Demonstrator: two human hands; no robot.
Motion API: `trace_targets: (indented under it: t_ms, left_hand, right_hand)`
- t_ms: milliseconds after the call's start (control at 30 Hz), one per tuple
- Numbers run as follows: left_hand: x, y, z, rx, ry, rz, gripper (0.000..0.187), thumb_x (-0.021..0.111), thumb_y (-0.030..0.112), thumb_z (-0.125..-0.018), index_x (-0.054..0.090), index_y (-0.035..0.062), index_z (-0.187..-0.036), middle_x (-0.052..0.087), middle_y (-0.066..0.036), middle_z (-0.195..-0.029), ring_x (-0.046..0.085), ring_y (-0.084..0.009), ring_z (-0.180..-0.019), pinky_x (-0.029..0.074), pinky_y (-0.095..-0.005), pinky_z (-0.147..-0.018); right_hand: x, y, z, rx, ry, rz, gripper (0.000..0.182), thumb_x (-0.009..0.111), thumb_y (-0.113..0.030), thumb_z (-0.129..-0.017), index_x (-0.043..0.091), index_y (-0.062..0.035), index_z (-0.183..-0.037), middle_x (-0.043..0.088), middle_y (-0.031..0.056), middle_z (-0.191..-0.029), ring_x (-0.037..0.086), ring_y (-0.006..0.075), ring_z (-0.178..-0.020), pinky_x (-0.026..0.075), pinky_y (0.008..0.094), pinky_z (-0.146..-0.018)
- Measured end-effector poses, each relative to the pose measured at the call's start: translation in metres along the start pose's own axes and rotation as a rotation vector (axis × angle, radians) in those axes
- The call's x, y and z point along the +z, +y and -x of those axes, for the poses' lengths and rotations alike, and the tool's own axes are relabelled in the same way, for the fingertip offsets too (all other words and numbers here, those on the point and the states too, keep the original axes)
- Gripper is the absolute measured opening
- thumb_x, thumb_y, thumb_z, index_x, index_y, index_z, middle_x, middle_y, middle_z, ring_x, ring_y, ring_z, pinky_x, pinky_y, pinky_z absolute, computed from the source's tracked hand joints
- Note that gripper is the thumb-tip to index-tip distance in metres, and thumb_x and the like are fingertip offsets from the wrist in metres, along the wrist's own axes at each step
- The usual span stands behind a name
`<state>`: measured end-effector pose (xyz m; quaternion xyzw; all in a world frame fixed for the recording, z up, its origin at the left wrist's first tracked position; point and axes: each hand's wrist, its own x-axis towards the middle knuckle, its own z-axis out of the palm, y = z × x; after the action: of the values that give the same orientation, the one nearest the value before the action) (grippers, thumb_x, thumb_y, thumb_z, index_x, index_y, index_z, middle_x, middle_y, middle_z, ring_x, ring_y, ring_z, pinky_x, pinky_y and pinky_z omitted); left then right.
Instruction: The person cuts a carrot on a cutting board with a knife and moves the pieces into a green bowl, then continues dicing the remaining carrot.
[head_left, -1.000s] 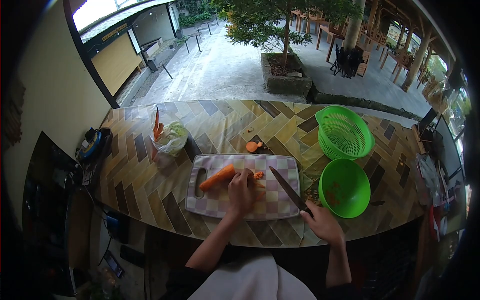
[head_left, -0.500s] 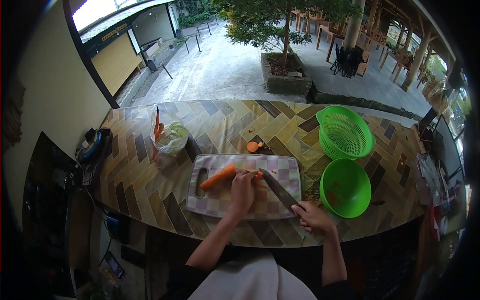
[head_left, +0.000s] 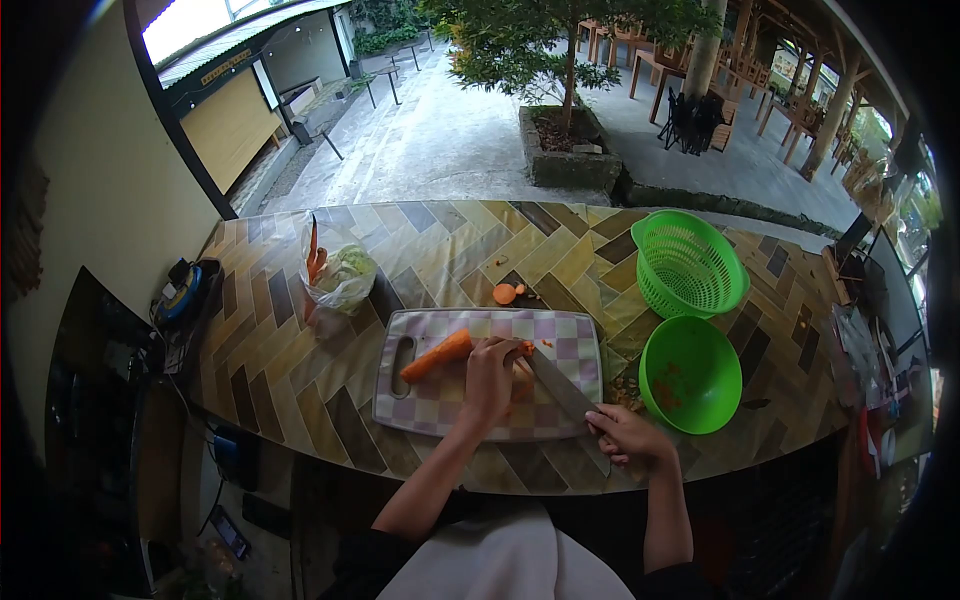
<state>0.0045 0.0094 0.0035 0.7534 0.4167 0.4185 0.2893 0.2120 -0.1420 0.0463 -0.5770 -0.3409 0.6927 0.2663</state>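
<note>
My left hand presses on a carrot piece on the chequered cutting board, its fingers bent and closed over it. My right hand grips the handle of a kitchen knife, whose blade slants up and left until its tip meets the cut end of the piece. Thin orange strips lie on the board below my left fingers, partly hidden. A larger peeled carrot rests to the left, beside the board's handle hole.
Right of the board stand a green bowl with orange bits and a green colander. Carrot ends lie beyond the board. A plastic bag with carrots and leafy vegetable sits at the left on the herringbone-patterned table.
The knife blade has shifted slightly down, and more orange shows at the piece's cut end. My left hand has barely moved.
</note>
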Motion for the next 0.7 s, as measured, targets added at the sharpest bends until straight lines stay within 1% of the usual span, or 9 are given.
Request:
trace_targets:
  t_ms: [67,200,267,367,467,567,700]
  left_hand:
    - [0.000,0.003,-0.003,0.029,0.008,0.011,0.018,0.064,-0.002,-0.083,0.073,-0.0026,-0.098,0.071,-0.018,-0.094,0.066,-0.0328,-0.091,0.051,-0.0397,-0.085]
    - [-0.006,0.025,-0.013,0.043,-0.017,0.040,0.017,0.067,-0.002,-0.081,0.074,-0.0021,-0.097,0.071,-0.016,-0.094,0.066,-0.0312,-0.089,0.051,-0.0393,-0.082]
    - [-0.005,0.035,-0.019,0.083,-0.017,0.055,0.017,0.068,-0.003,-0.081,0.074,-0.0017,-0.096,0.071,-0.016,-0.093,0.065,-0.0312,-0.089,0.051,-0.0390,-0.081]
    - [-0.002,0.056,-0.026,0.211,-0.021,-0.016,0.017,0.069,0.000,-0.082,0.074,0.0007,-0.099,0.072,-0.014,-0.091,0.067,-0.0291,-0.081,0.052,-0.0362,-0.075]
    - [0.013,0.075,-0.033,0.275,-0.064,0.032,0.018,0.070,0.001,-0.081,0.075,0.0016,-0.098,0.071,-0.014,-0.090,0.066,-0.0293,-0.083,0.051,-0.0367,-0.076]
    - [0.029,0.110,-0.035,0.300,-0.153,0.074,0.017,0.068,0.000,-0.081,0.074,0.0004,-0.097,0.071,-0.015,-0.093,0.064,-0.0317,-0.090,0.051,-0.0394,-0.081]
    - [0.063,0.149,-0.032,0.384,-0.287,0.172,0.017,0.067,0.000,-0.082,0.075,0.0025,-0.097,0.071,-0.014,-0.095,0.063,-0.0318,-0.093,0.051,-0.0397,-0.083]
  right_hand:
    - [-0.001,-0.002,0.006,-0.001,0.005,-0.014,0.032,0.047,-0.038,-0.105,0.042,-0.0100,-0.090,0.036,-0.0042,-0.052,0.034,0.0058,-0.037,0.032,0.0246,-0.035]
    - [0.000,-0.010,0.026,0.000,0.051,-0.048,0.031,0.047,-0.037,-0.105,0.043,-0.0101,-0.091,0.035,-0.0043,-0.052,0.034,0.0058,-0.037,0.031,0.0245,-0.035]
    - [0.002,-0.016,0.040,-0.001,0.087,-0.068,0.030,0.047,-0.036,-0.105,0.044,-0.0101,-0.091,0.035,-0.0043,-0.052,0.034,0.0057,-0.037,0.031,0.0242,-0.035]
    - [0.003,-0.015,0.059,-0.045,0.160,-0.109,0.030,0.047,-0.035,-0.106,0.045,-0.0100,-0.090,0.036,-0.0038,-0.052,0.034,0.0055,-0.036,0.031,0.0244,-0.035]
    - [0.005,-0.016,0.090,-0.045,0.248,-0.108,0.028,0.045,-0.031,-0.106,0.046,-0.0081,-0.091,0.038,-0.0012,-0.053,0.033,0.0072,-0.035,0.032,0.0241,-0.033]
    - [0.003,-0.005,0.122,-0.062,0.337,-0.166,0.029,0.045,-0.032,-0.106,0.046,-0.0069,-0.091,0.039,-0.0005,-0.053,0.035,0.0078,-0.034,0.034,0.0251,-0.033]
    - [0.002,0.014,0.164,-0.063,0.485,-0.195,0.030,0.044,-0.032,-0.106,0.046,-0.0060,-0.092,0.038,-0.0008,-0.052,0.036,0.0074,-0.034,0.037,0.0264,-0.034]
